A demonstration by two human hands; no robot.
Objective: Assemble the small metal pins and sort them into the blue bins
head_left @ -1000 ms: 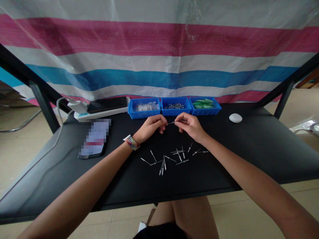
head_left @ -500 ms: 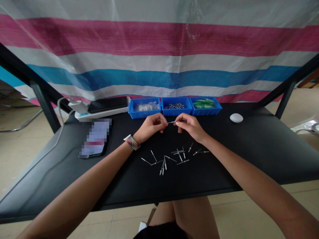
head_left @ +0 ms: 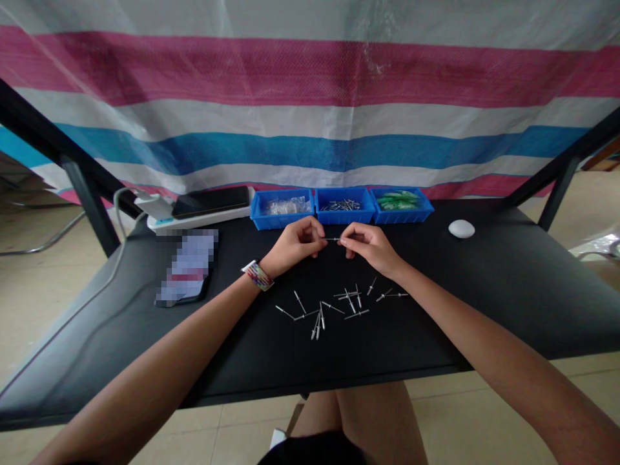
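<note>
My left hand (head_left: pixel 294 244) and my right hand (head_left: pixel 367 247) meet above the black table (head_left: pixel 484 290), just in front of the blue bins. Both pinch the ends of one thin metal rivet (head_left: pixel 332 239) held level between the fingertips. Several more rivets (head_left: pixel 339 305) lie scattered on the table nearer to me, below the hands. A woven band sits on my left wrist.
Three blue bins stand at the back: one with clear small parts (head_left: pixel 283 209), one with metal rivets (head_left: pixel 345 206), one with green pieces (head_left: pixel 400 203). A phone (head_left: pixel 188 276) lies at the left, a power strip with a dark phone on it (head_left: pixel 203 208) behind it, a white oval object (head_left: pixel 461 228) at the right.
The two hands have drawn slightly closer together around the rivet. Nothing else on the table has moved.
</note>
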